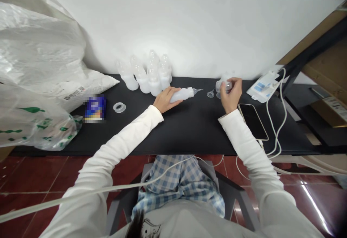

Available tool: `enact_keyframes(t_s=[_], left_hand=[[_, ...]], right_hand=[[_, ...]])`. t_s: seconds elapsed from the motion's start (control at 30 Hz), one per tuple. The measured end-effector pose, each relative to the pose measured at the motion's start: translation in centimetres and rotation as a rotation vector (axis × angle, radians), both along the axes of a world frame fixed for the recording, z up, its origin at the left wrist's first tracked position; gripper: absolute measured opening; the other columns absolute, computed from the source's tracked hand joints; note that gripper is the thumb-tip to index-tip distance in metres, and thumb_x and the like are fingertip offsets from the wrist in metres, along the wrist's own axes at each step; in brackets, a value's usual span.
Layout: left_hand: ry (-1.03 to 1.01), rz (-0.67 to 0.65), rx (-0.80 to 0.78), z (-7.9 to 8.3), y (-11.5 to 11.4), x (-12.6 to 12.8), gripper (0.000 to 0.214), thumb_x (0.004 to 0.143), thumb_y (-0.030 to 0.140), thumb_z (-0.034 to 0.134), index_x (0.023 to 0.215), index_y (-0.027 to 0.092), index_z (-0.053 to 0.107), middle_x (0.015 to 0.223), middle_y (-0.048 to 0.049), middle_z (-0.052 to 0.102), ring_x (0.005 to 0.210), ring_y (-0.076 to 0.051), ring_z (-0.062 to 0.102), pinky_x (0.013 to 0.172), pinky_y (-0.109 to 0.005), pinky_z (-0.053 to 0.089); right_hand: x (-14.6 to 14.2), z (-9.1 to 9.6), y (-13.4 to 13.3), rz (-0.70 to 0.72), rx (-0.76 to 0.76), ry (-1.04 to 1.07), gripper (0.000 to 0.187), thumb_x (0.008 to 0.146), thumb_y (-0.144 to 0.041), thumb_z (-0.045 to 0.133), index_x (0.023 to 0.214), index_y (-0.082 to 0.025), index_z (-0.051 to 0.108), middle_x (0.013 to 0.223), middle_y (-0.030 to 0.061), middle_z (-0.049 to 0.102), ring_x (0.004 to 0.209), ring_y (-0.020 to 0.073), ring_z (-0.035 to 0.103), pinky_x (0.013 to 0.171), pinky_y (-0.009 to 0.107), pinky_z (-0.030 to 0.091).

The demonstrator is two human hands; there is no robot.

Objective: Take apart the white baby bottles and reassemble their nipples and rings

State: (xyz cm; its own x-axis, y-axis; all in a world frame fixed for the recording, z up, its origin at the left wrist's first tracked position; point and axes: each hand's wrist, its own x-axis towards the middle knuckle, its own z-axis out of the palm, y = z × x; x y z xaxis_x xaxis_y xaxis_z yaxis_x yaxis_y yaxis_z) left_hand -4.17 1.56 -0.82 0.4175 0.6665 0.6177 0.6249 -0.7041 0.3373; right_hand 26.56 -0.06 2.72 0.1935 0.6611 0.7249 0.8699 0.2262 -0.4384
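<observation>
My left hand [163, 100] is wrapped round a white plastic bottle [181, 95], tilted almost flat over the table and pointing right. A clear, thin-tipped nozzle [197, 91] sticks out of its neck. My right hand [231, 94] has its thumb and fingers closed on a clear plastic cap [227, 86], partly hidden by the fingers. Just left of that hand, a loose clear nozzle piece [210, 93] lies on the table. Several white bottles with clear domed caps [153, 80] stand grouped near the wall, behind my left hand.
White rings [119, 107] and a blue packet [94, 108] lie on the black table [179, 129]. Large plastic bags [40, 64] fill the left side. At right are a phone [253, 121], a white power strip [262, 86] and loose cables [282, 119].
</observation>
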Motion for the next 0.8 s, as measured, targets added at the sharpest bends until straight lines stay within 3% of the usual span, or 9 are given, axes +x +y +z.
enact_keyframes(t_s=[0.2, 0.33, 0.47, 0.57, 0.63, 0.7, 0.8], left_hand=[[-0.063, -0.130, 0.077, 0.6, -0.6, 0.3, 0.049, 0.091, 0.051, 0.065, 0.130, 0.021, 0.063, 0.118, -0.0130, 0.069, 0.110, -0.025, 0.066, 0.099, -0.043, 0.055], [-0.150, -0.204, -0.053, 1.1, -1.5, 1.1, 0.052, 0.086, 0.056, 0.068, 0.122, 0.020, 0.068, 0.112, -0.0110, 0.072, 0.101, -0.023, 0.067, 0.096, -0.042, 0.055], [-0.365, -0.219, -0.438, 2.3, -2.3, 1.8, 0.048, 0.086, 0.062, 0.063, 0.098, 0.017, 0.072, 0.099, -0.0067, 0.074, 0.092, -0.021, 0.069, 0.086, -0.034, 0.055], [-0.453, -0.251, -0.815, 3.5, -2.4, 2.0, 0.049, 0.084, 0.063, 0.061, 0.084, 0.016, 0.070, 0.077, -0.0046, 0.071, 0.069, -0.017, 0.066, 0.061, -0.027, 0.052], [-0.473, -0.266, -1.132, 4.2, -2.3, 1.9, 0.050, 0.085, 0.062, 0.058, 0.083, 0.014, 0.069, 0.064, -0.0056, 0.067, 0.052, -0.015, 0.060, 0.043, -0.024, 0.039], [-0.478, -0.230, -1.408, 4.9, -2.2, 1.7, 0.048, 0.087, 0.058, 0.055, 0.085, 0.012, 0.070, 0.060, -0.0077, 0.066, 0.043, -0.014, 0.055, 0.035, -0.023, 0.029], [-0.487, -0.146, -1.590, 5.7, -2.4, 1.7, 0.043, 0.088, 0.052, 0.055, 0.087, 0.011, 0.070, 0.061, -0.0095, 0.067, 0.043, -0.014, 0.055, 0.034, -0.022, 0.027]], right_hand=[[-3.3, -3.2, -0.1, 0.393, -0.040, 0.111, 0.043, 0.094, -0.062, 0.048, 0.106, -0.021, 0.053, 0.091, 0.0075, 0.061, 0.082, 0.0225, 0.061, 0.076, 0.040, 0.053], [-5.0, -4.5, -0.3, 0.513, 0.033, 0.142, 0.039, 0.095, -0.061, 0.047, 0.101, -0.023, 0.050, 0.083, 0.0024, 0.059, 0.070, 0.0171, 0.057, 0.065, 0.034, 0.051], [-6.0, -4.0, -1.2, 0.504, 0.124, 0.138, 0.033, 0.100, -0.052, 0.038, 0.095, -0.023, 0.053, 0.081, 0.0018, 0.059, 0.067, 0.0155, 0.057, 0.063, 0.033, 0.049], [-6.5, -3.7, -1.9, 0.530, 0.162, 0.157, 0.034, 0.102, -0.048, 0.033, 0.094, -0.023, 0.055, 0.080, 0.0022, 0.060, 0.065, 0.0151, 0.057, 0.061, 0.032, 0.048], [-6.8, -3.8, -2.2, 0.574, 0.180, 0.148, 0.035, 0.102, -0.048, 0.032, 0.093, -0.023, 0.055, 0.078, 0.0021, 0.060, 0.062, 0.0150, 0.056, 0.059, 0.031, 0.048], [-7.0, -3.9, -2.3, 0.602, 0.176, 0.117, 0.038, 0.101, -0.048, 0.031, 0.091, -0.023, 0.056, 0.076, 0.0026, 0.060, 0.061, 0.0152, 0.056, 0.058, 0.032, 0.047], [-7.3, -4.0, -2.4, 0.573, 0.143, 0.100, 0.040, 0.101, -0.049, 0.029, 0.088, -0.022, 0.056, 0.073, 0.0029, 0.060, 0.057, 0.0143, 0.054, 0.057, 0.031, 0.046]])
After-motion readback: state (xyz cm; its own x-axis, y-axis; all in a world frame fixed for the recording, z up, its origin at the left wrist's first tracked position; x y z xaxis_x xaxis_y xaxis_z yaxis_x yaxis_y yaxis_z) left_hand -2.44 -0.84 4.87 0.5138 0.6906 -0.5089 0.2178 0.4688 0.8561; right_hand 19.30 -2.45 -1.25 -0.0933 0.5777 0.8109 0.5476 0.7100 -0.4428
